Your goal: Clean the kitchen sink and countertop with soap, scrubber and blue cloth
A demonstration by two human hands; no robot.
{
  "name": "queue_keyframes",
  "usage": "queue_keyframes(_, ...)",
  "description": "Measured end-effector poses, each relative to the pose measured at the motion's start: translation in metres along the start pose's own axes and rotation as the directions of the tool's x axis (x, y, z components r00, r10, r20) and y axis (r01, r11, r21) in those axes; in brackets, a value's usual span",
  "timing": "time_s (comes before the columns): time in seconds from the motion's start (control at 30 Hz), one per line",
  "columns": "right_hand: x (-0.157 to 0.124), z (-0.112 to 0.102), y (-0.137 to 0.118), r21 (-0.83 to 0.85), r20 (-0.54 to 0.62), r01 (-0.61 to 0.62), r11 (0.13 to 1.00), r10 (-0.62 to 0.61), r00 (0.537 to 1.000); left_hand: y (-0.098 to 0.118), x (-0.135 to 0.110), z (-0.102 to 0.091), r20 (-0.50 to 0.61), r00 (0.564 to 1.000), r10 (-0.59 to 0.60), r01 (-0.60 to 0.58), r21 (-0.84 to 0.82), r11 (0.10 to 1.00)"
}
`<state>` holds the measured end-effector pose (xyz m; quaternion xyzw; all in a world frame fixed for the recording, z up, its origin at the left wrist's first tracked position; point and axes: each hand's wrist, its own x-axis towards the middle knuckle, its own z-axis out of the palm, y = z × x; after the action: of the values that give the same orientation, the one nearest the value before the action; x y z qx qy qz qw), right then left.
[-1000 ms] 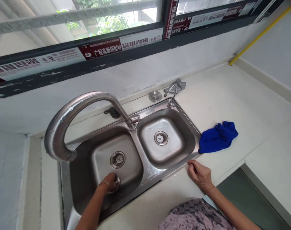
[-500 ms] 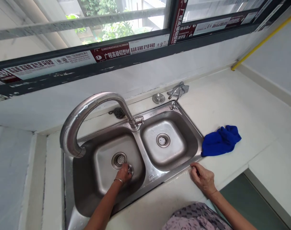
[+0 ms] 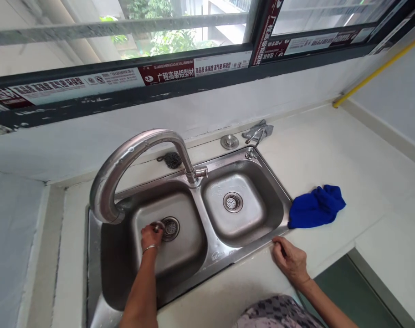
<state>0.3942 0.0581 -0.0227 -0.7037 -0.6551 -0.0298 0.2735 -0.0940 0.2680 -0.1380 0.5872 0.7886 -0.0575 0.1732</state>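
Down in the left basin (image 3: 190,246), my left hand (image 3: 151,238) is closed on a round metal sink stopper (image 3: 158,224). The stopper is at the left edge of the open drain (image 3: 171,228), partly covered by my fingers. A thin bracelet circles my left wrist. My right hand (image 3: 291,258) rests in a loose fist on the counter, its knuckles by the front rim of the right basin (image 3: 248,232). Nothing shows in its curled fingers.
A large curved faucet (image 3: 139,145) arches over the left basin. Behind the sink lie a scouring pad (image 3: 172,159), another metal stopper (image 3: 229,141) and a grey cloth (image 3: 262,129) by a small tap (image 3: 251,154). A blue cloth (image 3: 315,207) lies right of the sink.
My left hand has carried the stopper from the right of the left basin's drain across to its left side. My right hand stays at the sink's front edge. The view has shifted slightly.
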Motion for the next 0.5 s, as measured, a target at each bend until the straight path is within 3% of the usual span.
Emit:
queue_keyframes(0.07, 0.000, -0.001, 0.000, 0.006, 0.013, -0.009, 1.000, 0.009, 1.000, -0.014, 0.004, -0.005, -0.015, 1.000, -0.019, 0.019, -0.010, 1.000)
queue_keyframes(0.17, -0.001, -0.001, 0.000, 0.002, 0.025, -0.030, 1.000, 0.030, 0.999, -0.018, 0.003, 0.001, 0.004, 0.999, 0.051, -0.051, -0.045, 0.998)
queue_keyframes(0.37, -0.003, -0.001, 0.001, 0.009, 0.054, -0.067, 0.998, 0.067, 0.996, 0.009, -0.002, 0.027, 0.018, 0.993, 0.113, -0.111, -0.111, 0.988)
queue_keyframes(0.5, -0.004, -0.001, 0.001, 0.025, 0.069, -0.095, 0.995, 0.093, 0.993, 0.021, 0.004, 0.035, 0.017, 0.994, 0.107, -0.103, -0.138, 0.985)
